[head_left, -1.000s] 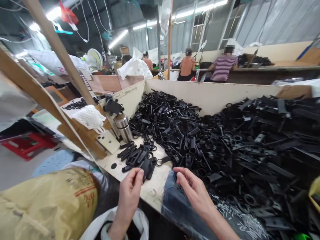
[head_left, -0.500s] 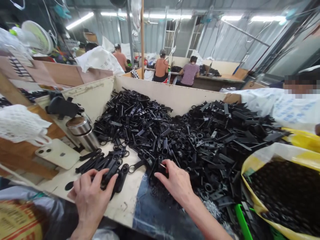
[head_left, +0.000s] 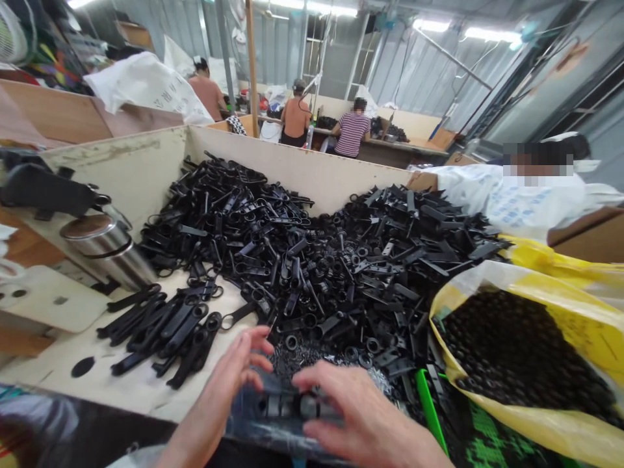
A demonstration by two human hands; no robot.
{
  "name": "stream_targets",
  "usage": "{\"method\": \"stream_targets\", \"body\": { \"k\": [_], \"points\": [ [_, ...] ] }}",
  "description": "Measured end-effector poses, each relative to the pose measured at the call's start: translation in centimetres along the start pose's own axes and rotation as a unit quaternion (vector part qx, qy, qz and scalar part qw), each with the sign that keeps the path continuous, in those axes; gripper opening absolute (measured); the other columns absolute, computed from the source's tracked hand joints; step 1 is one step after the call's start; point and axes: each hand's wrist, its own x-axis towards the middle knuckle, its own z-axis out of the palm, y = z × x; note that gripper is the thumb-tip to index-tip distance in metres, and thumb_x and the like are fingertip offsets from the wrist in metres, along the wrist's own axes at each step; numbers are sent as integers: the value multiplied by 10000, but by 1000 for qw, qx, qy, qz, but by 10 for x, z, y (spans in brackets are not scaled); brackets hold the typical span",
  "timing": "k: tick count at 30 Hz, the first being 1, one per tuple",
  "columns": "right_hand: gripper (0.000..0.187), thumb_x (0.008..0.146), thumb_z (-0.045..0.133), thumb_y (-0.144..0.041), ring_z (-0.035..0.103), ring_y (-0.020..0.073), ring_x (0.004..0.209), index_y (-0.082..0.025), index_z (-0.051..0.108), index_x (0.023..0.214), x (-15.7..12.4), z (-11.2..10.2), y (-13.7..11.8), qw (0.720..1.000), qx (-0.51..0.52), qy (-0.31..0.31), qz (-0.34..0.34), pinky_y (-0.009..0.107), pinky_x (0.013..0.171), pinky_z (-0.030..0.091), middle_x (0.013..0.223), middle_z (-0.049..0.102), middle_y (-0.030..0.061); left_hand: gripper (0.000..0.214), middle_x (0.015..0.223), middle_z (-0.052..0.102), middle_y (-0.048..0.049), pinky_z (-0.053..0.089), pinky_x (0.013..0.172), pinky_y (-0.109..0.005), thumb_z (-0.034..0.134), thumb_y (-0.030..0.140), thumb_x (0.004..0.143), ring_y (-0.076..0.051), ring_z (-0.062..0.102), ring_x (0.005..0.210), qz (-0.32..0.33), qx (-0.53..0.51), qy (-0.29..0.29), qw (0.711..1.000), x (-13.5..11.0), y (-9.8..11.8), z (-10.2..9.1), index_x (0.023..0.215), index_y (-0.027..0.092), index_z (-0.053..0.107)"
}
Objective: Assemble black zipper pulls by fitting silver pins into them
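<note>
My left hand (head_left: pixel 227 383) is held over the front of the bench, fingers spread and nothing visible in them. Opposite it, my right hand (head_left: pixel 361 406) curves with thumb and fingers apart above a dark fixture with grey metal parts (head_left: pixel 277 406). Whether the right hand touches that fixture I cannot tell. To the left lies a row of black plastic handle-like parts with ring ends (head_left: pixel 170 325). Beyond both hands rises a large heap of similar black parts (head_left: pixel 244 227), with small metal pieces (head_left: pixel 287 361) scattered at its near edge.
At right stands a yellow-and-white sack of small black pieces (head_left: pixel 526 357), beside a green tray (head_left: pixel 429 409). A steel flask (head_left: pixel 110 250) and a phone (head_left: pixel 58 299) are at left. Wooden walls (head_left: pixel 302 166) enclose the bench; several people work beyond.
My left hand has left the row of black parts and moved right. My right hand has drawn back from the heap toward the bench front. The view has turned to the right.
</note>
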Motion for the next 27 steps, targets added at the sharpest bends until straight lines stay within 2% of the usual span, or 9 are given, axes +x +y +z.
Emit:
{"method": "stream_targets", "body": {
  "k": [3,4,6,10,12,14,16,20,27],
  "points": [
    [326,863,789,-266,712,176,944,-288,716,1180,-17,-2,-2,996,14,-79,-48,247,890,470,1052,772,-17,533,1004,717,-69,514,687,-304,524,659,929,-210,648,822,-109,-5,-290,951,-4,5,10,1168,217,701],
    [255,895,749,-249,716,165,889,-276,740,1148,-18,-3,-1,995,19,-86,-51,233,846,476,991,781,-16,497,967,717,-53,498,684,-285,646,624,874,-194,630,801,-120,4,-345,931,-6,4,15,1159,223,715],
    [186,946,651,-192,702,141,755,-254,781,1065,-15,-6,3,996,29,-70,-39,213,733,477,855,778,-21,575,880,700,-23,454,667,-259,775,583,783,-165,577,746,-149,-24,-376,914,-11,-1,26,1236,241,692],
    [187,995,597,-246,682,143,729,-234,784,999,2,-18,25,996,27,85,0,214,657,478,845,756,-5,786,671,575,25,313,586,-232,714,683,790,-126,421,630,-201,-115,-261,937,-15,-12,45,1381,181,587],
    [175,1007,591,-259,691,150,770,-228,752,1068,15,-27,42,978,-53,192,54,223,681,493,921,752,12,788,640,510,50,254,570,-225,704,691,800,-114,355,611,-201,-132,-186,953,-13,-13,49,1386,179,580],
    [191,1009,599,-256,702,157,804,-238,714,1160,29,-34,59,949,-167,244,112,236,701,493,994,742,21,769,625,475,65,229,561,-222,669,709,818,-106,296,585,-205,-157,-140,956,-12,-11,50,1376,186,587],
    [170,996,621,-260,709,182,807,-235,717,1134,43,-36,71,930,-229,248,147,255,651,465,1018,729,36,713,608,478,67,231,552,-223,613,706,863,-101,270,558,-215,-193,-114,951,-11,-8,51,1344,180,605],
    [162,972,634,-236,702,216,776,-196,717,838,60,-31,78,921,-251,242,173,267,563,374,918,704,55,519,666,605,20,316,571,-225,619,569,925,-102,414,561,-204,-259,-83,941,-14,-6,51,1251,167,651],
    [105,950,674,-323,660,159,665,-221,696,932,37,-30,71,933,-186,272,146,267,606,449,939,719,7,394,925,729,-78,436,649,-246,697,441,905,-133,618,680,-213,-334,-66,916,-19,-8,47,1162,142,700]
  ]
}}
